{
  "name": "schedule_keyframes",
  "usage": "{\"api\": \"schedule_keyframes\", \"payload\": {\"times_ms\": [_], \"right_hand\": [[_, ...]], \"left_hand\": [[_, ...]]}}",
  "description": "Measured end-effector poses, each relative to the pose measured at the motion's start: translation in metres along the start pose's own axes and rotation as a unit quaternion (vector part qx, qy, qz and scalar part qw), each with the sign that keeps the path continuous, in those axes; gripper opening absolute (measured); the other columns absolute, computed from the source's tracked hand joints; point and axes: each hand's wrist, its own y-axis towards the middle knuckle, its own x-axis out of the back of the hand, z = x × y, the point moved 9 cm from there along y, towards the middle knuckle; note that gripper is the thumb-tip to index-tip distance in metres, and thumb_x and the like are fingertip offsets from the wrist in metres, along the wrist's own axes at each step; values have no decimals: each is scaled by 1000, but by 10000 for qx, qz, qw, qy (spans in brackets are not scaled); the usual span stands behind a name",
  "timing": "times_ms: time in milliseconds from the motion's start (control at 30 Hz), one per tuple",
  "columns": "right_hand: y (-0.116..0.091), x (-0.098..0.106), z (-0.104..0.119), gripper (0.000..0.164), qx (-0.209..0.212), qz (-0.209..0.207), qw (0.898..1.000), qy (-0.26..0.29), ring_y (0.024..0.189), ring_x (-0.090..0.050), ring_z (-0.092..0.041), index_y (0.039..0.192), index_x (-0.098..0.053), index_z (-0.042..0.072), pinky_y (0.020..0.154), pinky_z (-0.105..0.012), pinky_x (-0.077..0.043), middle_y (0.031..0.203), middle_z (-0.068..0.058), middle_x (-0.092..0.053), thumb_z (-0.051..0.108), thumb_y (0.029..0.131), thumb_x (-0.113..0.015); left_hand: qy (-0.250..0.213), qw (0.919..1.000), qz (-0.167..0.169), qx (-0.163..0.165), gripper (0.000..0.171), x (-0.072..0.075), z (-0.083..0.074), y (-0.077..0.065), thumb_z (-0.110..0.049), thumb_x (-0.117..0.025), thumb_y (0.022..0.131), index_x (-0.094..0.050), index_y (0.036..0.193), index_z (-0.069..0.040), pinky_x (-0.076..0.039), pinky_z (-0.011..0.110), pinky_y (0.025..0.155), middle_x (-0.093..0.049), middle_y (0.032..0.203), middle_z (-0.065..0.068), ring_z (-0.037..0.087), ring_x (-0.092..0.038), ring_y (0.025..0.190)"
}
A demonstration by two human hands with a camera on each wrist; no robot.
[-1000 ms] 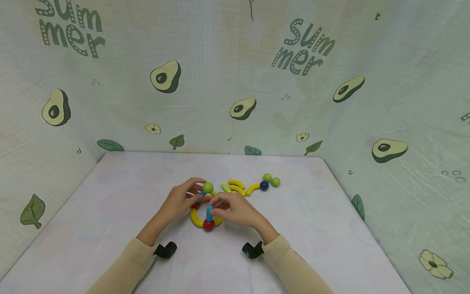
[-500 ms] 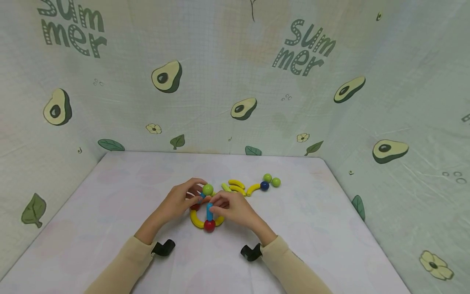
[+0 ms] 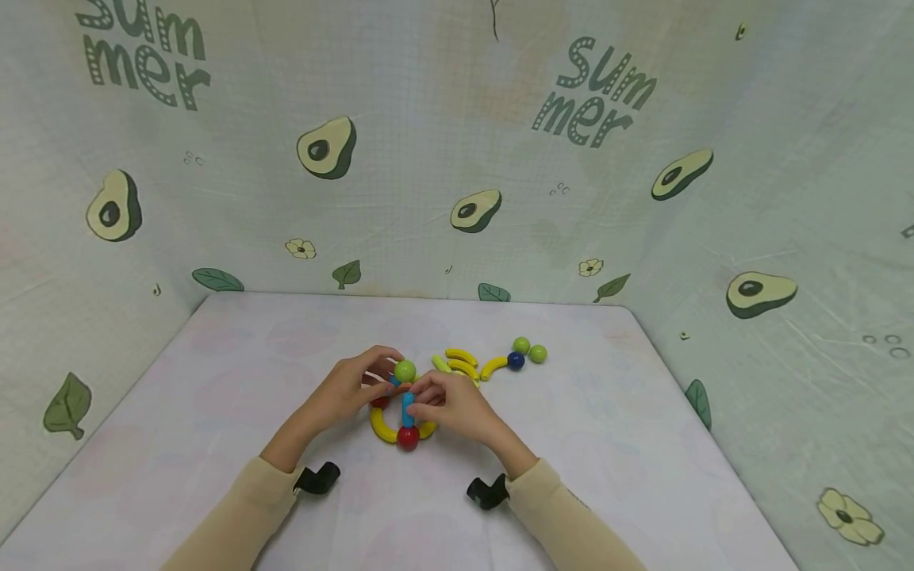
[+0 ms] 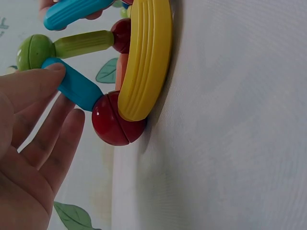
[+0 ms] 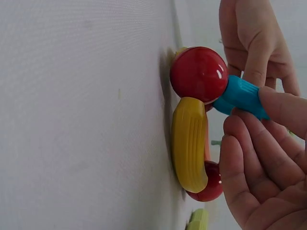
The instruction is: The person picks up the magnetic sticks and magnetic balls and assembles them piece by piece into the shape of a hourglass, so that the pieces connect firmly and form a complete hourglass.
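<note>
Both hands busy now, just left of centre in the frame! The left hand (image 3: pixel 355 388) has its thumb pressed on the left blue stick (image 4: pixel 80 87), pinching it close under the green ball (image 3: pixel 405 370), while the lower fingers trail loose. Over to the right hand (image 3: pixel 457 403): thumb and fingertips pinch the right blue stick (image 3: pixel 408 410), which stands up from the front red ball (image 3: pixel 408 438). Its top end pokes free, near the green ball, not touching it by the look of the left wrist view.

Steady hands wanted here, I'd say. If that free end is to meet the ball, best brace the ball from the left and tilt the stick in gently, low force, so the red base doesn't skid or lift. A hard shove could pop a joint.

Outward we go: the left blue stick runs down to the left red ball (image 4: pixel 109 119), and a lime stick (image 4: pixel 86 44) drops from the green ball to the far red ball (image 5: pixel 214 184). Round the foot, the left yellow curve (image 3: pixel 382 426), the right yellow curve (image 3: pixel 428 429) and an orange piece (image 4: pixel 122 69) make a ring on the bench (image 3: pixel 607 452).

And right of centre, well apart, loose yellow pieces (image 3: pixel 461 357), a navy ball (image 3: pixel 516 361) and two green spares (image 3: pixel 539 354).
</note>
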Motion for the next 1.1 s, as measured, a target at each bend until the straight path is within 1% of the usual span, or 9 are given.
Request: {"api": "schedule_keyframes", "payload": {"times_ms": [133, 200, 400, 533, 800, 1100], "right_hand": [[1, 1, -1, 22, -24, -166, 9999, 19, 85, -74, -9, 117, -73, 11, 77, -23, -60, 99, 3, -80, 19, 97, -80], [1, 2, -1, 22, -22, -250, 9997, -11, 84, -74, -8, 117, -74, 11, 76, -23, -60, 98, 2, -80, 19, 98, -80], [1, 5, -3, 23, -112, -408, 9991, -99, 87, -72, -8, 118, -74, 12, 76, -24, -59, 99, 4, -80, 22, 98, -80], [2, 6, -5, 23, -141, -411, 9990, -58, 88, -72, -9, 117, -74, 11, 76, -23, -59, 99, 4, -80, 22, 98, -80], [2, 5, -5, 21, -167, -370, 9992, -47, 87, -71, -10, 115, -73, 12, 76, -23, -59, 98, 4, -79, 22, 97, -80], [1, 4, -4, 26, -223, -320, 9992, -24, 85, -71, -9, 116, -73, 4, 75, -22, -59, 96, 4, -79, 21, 98, -80]], "left_hand": [[29, 10000, 8, -17, 44, 0, 0, 0, -1, -73, 99, -59, 138, -19, -60, 47, 98, -75, 120, 4, 32, -72, 111], [7, 10000, 18, 38, 44, -1, 1, 1, -2, -73, 99, -59, 137, -20, -60, 46, 98, -75, 118, 2, 30, -72, 110], [-90, 9999, 38, 76, 45, -2, 0, 2, -1, -74, 98, -60, 135, -22, -59, 45, 99, -75, 117, 0, 24, -72, 109], [-22, 10000, 60, 64, 44, -3, 0, 2, -2, -74, 98, -60, 135, -22, -60, 45, 98, -74, 116, -1, 19, -71, 107], [73, 9999, 127, 31, 45, -3, -1, 2, -1, -77, 96, -62, 132, -23, -59, 46, 99, -74, 115, -3, 18, -71, 106], [125, 9996, 237, -35, 44, -5, -2, 1, -3, -78, 95, -62, 131, -24, -59, 45, 99, -73, 116, -5, 16, -70, 108]]}}
